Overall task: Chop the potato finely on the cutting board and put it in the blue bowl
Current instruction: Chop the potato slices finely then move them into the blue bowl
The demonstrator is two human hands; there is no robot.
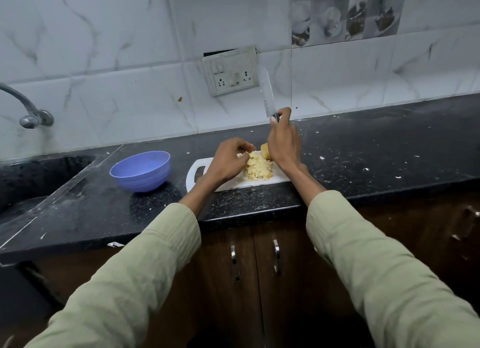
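White plastic cutting board (259, 183) lies on the black counter (363, 150), its long axis running left to right, and carries the pale chopped potato (258, 169) pile between the 2 hands. Left hand (228, 162), fingers loosely curled, touches the pile's left edge. Right hand (283, 142) grips the knife (268, 94), blade raised toward the wall. 1 uncut potato chunk (265, 150) sits behind the pile, nearer the right hand. Blue bowl (140, 170) stands left of the board, nearer the left hand.

No readable text, labels or numbers anywhere.
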